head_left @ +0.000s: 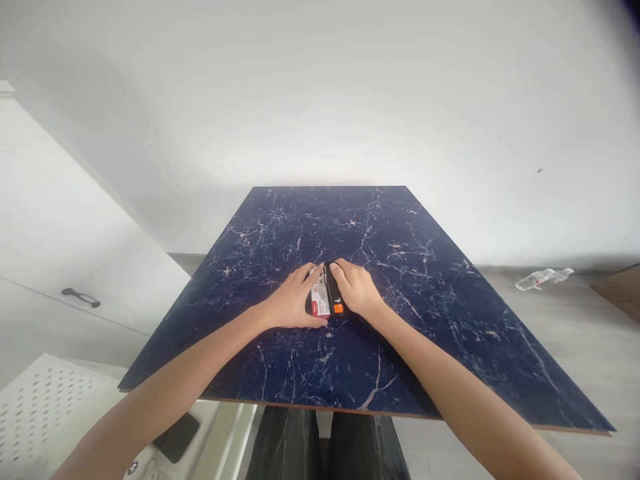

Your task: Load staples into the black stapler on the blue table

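A small white-and-red printed box [320, 301] lies near the middle of the blue marble-patterned tabletop [330, 373]. My left hand [294, 299] is curled round its left side, the thumb at the near end and the fingers at the far end. Right beside the box is a black case-like object [336, 293] with an orange square at its near end. Over its right side lies my right hand [356, 288], fingers bent round it and partly hiding it. Box and black object sit side by side; whether they are joined I cannot tell.
A white cabinet with a dark handle [81, 297] stands at the left. Below it are a perforated white panel [43, 400] and a dark flat phone-like object [176, 437]. On the floor at right lies a clear plastic item [543, 279], near a brown board [620, 293]. A pale wall rises behind.
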`<action>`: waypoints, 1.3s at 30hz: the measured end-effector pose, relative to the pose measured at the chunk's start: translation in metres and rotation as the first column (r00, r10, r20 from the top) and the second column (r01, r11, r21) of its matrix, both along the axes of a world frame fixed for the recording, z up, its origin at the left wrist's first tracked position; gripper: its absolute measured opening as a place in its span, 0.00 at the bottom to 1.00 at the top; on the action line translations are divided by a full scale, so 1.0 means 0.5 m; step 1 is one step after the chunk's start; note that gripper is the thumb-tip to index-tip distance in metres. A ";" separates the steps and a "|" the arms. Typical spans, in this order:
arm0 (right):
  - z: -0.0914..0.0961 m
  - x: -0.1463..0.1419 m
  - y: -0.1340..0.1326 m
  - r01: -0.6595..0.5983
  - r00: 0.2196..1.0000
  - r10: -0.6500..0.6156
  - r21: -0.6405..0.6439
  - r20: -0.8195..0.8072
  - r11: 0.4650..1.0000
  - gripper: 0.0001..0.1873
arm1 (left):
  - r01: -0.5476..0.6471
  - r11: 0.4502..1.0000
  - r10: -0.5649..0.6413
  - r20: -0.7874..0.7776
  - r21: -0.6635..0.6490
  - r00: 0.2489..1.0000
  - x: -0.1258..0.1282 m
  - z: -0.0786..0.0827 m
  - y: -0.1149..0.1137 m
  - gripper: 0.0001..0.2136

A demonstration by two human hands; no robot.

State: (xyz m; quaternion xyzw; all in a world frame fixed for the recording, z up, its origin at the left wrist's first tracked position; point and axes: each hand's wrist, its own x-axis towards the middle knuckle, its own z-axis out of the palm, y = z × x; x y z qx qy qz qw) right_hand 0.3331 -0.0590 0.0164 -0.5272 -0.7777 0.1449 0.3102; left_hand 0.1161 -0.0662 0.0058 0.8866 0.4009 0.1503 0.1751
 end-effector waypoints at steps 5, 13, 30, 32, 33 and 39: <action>-0.001 -0.005 -0.002 0.054 0.999 -0.054 -0.046 0.008 0.997 0.17 | 0.039 0.996 -0.040 -0.020 -0.077 0.999 -0.013 0.010 -0.004 0.60; 0.037 0.023 -0.016 -0.094 0.990 0.040 -0.427 -0.134 0.900 0.19 | 0.050 0.989 -0.050 0.001 -0.136 0.999 -0.046 0.031 0.014 0.59; 0.061 0.018 -0.036 -0.099 0.990 0.034 -0.516 -0.134 0.851 0.25 | 0.064 0.986 -0.075 -0.072 -0.154 0.995 -0.037 0.036 0.006 0.55; 0.061 0.015 -0.038 -0.073 0.994 0.027 -0.483 -0.102 0.873 0.24 | 0.056 0.986 -0.069 -0.074 -0.157 0.995 -0.037 0.035 0.006 0.56; 0.062 0.014 -0.039 -0.066 0.996 0.026 -0.477 -0.090 0.876 0.24 | 0.049 0.987 -0.060 -0.068 -0.152 0.996 -0.037 0.033 0.006 0.57; 0.074 0.015 -0.043 -0.131 0.988 0.059 -0.596 -0.139 0.792 0.29 | 0.027 0.989 -0.036 -0.056 -0.147 0.998 -0.034 0.026 0.008 0.58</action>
